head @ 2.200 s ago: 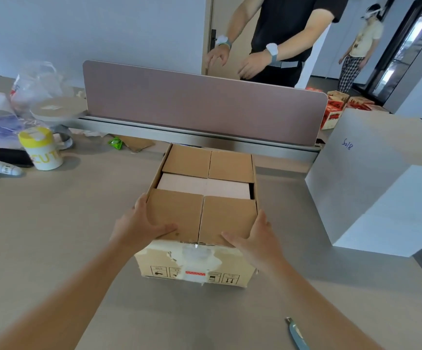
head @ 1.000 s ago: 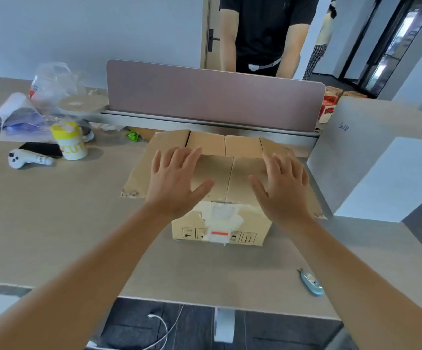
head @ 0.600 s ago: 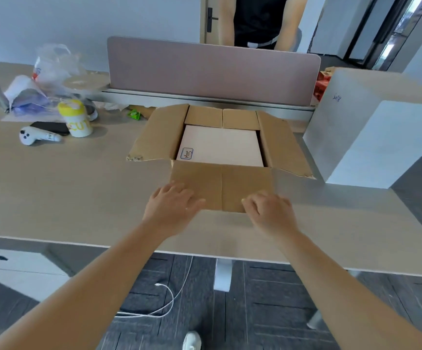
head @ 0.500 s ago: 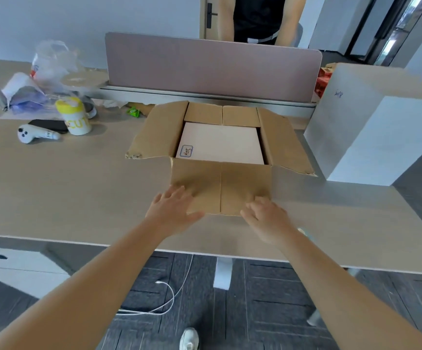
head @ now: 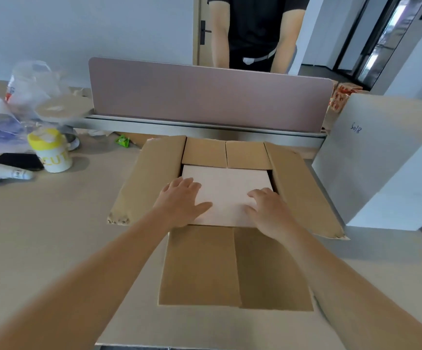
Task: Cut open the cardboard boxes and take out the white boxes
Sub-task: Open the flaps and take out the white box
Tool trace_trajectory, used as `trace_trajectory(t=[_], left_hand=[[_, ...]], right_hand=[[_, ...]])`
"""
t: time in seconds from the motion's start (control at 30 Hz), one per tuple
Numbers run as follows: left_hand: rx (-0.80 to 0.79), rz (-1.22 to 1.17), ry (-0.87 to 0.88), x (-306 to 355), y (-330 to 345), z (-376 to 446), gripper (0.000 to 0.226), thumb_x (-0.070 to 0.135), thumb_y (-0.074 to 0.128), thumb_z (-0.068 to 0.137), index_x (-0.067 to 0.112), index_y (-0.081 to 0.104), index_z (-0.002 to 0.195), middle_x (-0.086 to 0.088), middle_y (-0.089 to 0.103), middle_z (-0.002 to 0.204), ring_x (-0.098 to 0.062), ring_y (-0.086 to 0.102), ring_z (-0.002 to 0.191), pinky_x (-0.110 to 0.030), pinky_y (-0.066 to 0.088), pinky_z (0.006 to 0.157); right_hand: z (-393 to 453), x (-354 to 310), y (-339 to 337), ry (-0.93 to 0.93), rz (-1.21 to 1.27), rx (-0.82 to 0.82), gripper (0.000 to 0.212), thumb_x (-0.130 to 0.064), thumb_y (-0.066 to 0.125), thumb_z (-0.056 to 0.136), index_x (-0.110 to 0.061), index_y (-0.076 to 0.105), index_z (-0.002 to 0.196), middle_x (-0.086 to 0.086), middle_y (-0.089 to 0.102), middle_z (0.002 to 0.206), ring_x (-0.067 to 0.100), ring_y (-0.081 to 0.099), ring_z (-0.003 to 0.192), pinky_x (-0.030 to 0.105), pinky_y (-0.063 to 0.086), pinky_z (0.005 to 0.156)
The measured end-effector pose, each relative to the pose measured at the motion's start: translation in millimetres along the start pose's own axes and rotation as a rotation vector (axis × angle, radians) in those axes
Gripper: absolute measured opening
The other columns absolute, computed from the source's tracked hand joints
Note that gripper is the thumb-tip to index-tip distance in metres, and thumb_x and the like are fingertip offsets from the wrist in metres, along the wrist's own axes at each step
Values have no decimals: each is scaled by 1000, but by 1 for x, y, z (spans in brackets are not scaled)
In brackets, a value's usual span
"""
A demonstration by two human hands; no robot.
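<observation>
The cardboard box sits on the counter at the centre of the view with all four flaps folded out: the long side flaps lie toward 9 and 3 o'clock, the paired near flaps spread flat toward 6 o'clock, and the two short far flaps stand at 12 o'clock. Inside it, the white box lies flat with its top face exposed, filling the opening.

The left hand rests on the white box at its 8 o'clock corner, fingers straight and spread, thumb angled toward the middle. The right hand lies on the box's 4 o'clock part, its fingers loosely extended over the surface; whether the fingertips hook the right edge is hard to tell from this angle. Neither hand grips anything.

At 3 o'clock from the cardboard box stands a large white carton with blue handwriting on its side. At 9 o'clock sit a yellow-lidded wipes canister, a white handheld controller and a dark phone, with crumpled plastic bags behind them. A mauve desk divider runs across at 12 o'clock, and another person in a black shirt stands beyond it. A small green wrapper lies near the divider's base.
</observation>
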State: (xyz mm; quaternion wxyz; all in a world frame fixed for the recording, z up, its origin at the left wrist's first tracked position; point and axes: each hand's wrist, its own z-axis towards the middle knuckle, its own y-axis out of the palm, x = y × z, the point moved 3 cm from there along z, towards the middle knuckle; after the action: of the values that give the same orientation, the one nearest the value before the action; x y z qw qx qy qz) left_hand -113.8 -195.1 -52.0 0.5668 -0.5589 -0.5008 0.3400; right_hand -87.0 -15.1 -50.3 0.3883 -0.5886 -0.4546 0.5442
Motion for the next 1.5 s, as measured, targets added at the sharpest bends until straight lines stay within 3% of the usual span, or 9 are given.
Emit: trace_trajectory(t=[0.17, 0.27, 0.47, 0.77, 0.97, 1.2, 1.33, 1.4, 1.5], left_hand=[[-46, 68, 30, -13, -1, 59, 60, 51, 34, 95, 18, 25, 145, -3, 10, 156, -24, 4, 144, -39, 9, 115], [-41, 117, 61, -17, 5, 80, 56, 51, 33, 94, 21, 30, 142, -3, 8, 156, -24, 2, 144, -41, 3, 116], [46, 209, 123, -24, 8, 92, 58, 53, 29, 93, 17, 31, 139, 3, 23, 150, -20, 20, 138, -41, 12, 114], [57, 260, 79, -27, 9, 93, 66, 56, 24, 93, 14, 19, 143, 1, 21, 149, -20, 21, 137, -41, 14, 112], [72, 236, 161, -30, 3, 96, 49, 52, 31, 94, 24, 36, 134, 6, 27, 145, -18, 23, 135, -41, 9, 113], [121, 268, 152, -34, -4, 97, 57, 54, 27, 94, 27, 24, 144, 2, 15, 152, -21, 13, 140, -42, 5, 115], [266, 175, 157, -35, -22, 103, 83, 63, 2, 76, 25, 27, 145, -5, 14, 156, -27, 9, 144, -48, 0, 114], [363, 189, 145, -32, -35, 113, 75, 62, 13, 85, 21, 27, 146, -10, 10, 156, -32, 5, 144, -50, 0, 114], [383, 185, 55, -29, -45, 137, 68, 51, 28, 94, 21, 4, 150, -9, -14, 156, -31, -12, 143, -46, -6, 114]], right_hand=[[58, 6, 0, 98, 3, -18, 46, -33, 38, 95, -14, 37, 137, 7, 36, 141, 24, 34, 130, 35, 30, 102], [75, 8, 5, 108, -33, -32, 47, -33, 38, 96, -18, 31, 139, 4, 29, 146, 26, 24, 135, 37, 23, 107], [88, 11, 9, 124, -28, -18, 49, -38, 35, 96, -21, 26, 142, -2, 11, 155, 26, 11, 141, 39, 14, 112], [97, 19, 9, 151, -14, 17, 45, -44, 40, 93, -21, 39, 132, 5, 17, 149, 28, 16, 137, 40, 18, 110], [96, 22, 10, 88, -64, 85, 46, -44, 36, 94, -22, 37, 135, 2, 18, 151, 24, 13, 140, 38, 17, 113], [96, 23, 6, 39, -92, 186, 52, -40, 32, 96, -21, 22, 144, 4, 10, 155, 23, 2, 144, 36, 7, 116], [103, 19, -11, 13, -111, 262, 56, -38, 31, 97, -20, 14, 146, 6, 1, 156, 24, -6, 144, 35, -1, 116], [112, 17, -23, -6, -120, 288, 57, -38, 30, 97, -20, 10, 147, 6, -4, 157, 25, -9, 144, 36, -3, 116], [132, 18, -40, -26, -146, 293, 59, -38, 29, 98, -23, 1, 148, 6, -16, 155, 25, -15, 143, 38, -4, 116]])
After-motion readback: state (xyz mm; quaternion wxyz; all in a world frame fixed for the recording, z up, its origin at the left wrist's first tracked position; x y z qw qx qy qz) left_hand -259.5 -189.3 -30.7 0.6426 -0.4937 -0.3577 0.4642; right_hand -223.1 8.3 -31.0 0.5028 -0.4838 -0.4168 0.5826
